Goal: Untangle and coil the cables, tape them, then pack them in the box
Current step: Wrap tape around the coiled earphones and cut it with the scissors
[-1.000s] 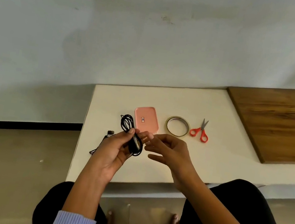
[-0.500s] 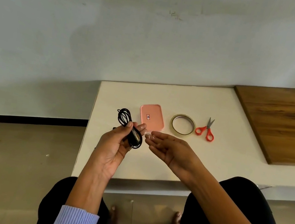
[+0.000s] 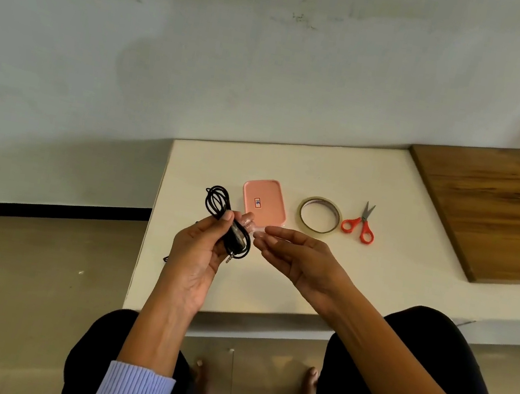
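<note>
Left hand [image 3: 200, 248] pinches the black cable [image 3: 225, 223], coiled w/ a metal plug poking out the bottom, right hand [image 3: 301, 259] fingers relaxed & holding nothing, just beside it.

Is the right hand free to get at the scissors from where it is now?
Probably yes: the right hand is open, apparently holding nothing, and the scissors lie uncovered on the table beyond it, nothing between.

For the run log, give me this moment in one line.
left hand: holds coiled cable | right hand: open beside it | box: shut
</note>
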{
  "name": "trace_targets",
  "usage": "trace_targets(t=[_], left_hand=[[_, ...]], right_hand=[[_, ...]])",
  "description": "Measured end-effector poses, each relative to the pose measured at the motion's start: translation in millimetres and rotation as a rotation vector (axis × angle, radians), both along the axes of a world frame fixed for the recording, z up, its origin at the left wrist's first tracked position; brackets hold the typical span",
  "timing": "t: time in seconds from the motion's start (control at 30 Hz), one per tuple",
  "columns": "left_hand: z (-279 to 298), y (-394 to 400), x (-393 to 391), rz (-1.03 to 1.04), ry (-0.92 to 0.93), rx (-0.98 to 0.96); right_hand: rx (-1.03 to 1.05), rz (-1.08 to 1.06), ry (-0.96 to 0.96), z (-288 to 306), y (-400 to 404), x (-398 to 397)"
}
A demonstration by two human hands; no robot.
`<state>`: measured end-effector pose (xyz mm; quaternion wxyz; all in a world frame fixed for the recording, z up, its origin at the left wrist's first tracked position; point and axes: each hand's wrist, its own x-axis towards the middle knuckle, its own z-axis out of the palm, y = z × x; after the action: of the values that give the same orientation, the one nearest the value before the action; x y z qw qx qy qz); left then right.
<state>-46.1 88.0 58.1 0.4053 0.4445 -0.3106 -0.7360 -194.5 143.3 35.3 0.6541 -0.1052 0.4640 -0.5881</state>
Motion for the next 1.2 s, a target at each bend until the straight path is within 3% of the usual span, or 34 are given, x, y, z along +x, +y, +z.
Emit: trace_targets(t=[0.2, 0.5, 0.67, 0.83, 1.03, 1.1, 1.2], left_hand=[[-0.2, 0.2, 0.1, -0.004, 0.023, 0.003], [-0.6, -2.0, 5.8, -0.012, 0.015, 0.015], [-2.9, 0.3, 3.9, -0.088, -0.071, -0.011], [-2.0, 2.7, 4.0, -0.123, -0.164, -0.073], [-16.1, 3.4, 0.6, -0.078, -0.54, -0.175], [-18.7, 0.2, 4.1, -0.065, -0.619, -0.21], [-18.0, 1.9, 5.4, -0.121, -0.658, -0.265]], right_hand=[[-0.007, 0.05, -0.031, 0.9, 0.5, -4.5], [0.057, 0.152, -0.259, 8.4, -5.2, -5.6], [0.098, 0.132, 0.111, 1.6, -9.8, -0.3], [0.054, 0.2, 0.232, -2.6, -8.3, -0.9], [0.032, 0.138, 0.676, -3.6, -5.4, 6.7], [0.014, 0.101, 0.685, -0.9, -4.2, 4.0], [-0.036, 0.146, 0.524, 4.3, -0.9, 1.5]])
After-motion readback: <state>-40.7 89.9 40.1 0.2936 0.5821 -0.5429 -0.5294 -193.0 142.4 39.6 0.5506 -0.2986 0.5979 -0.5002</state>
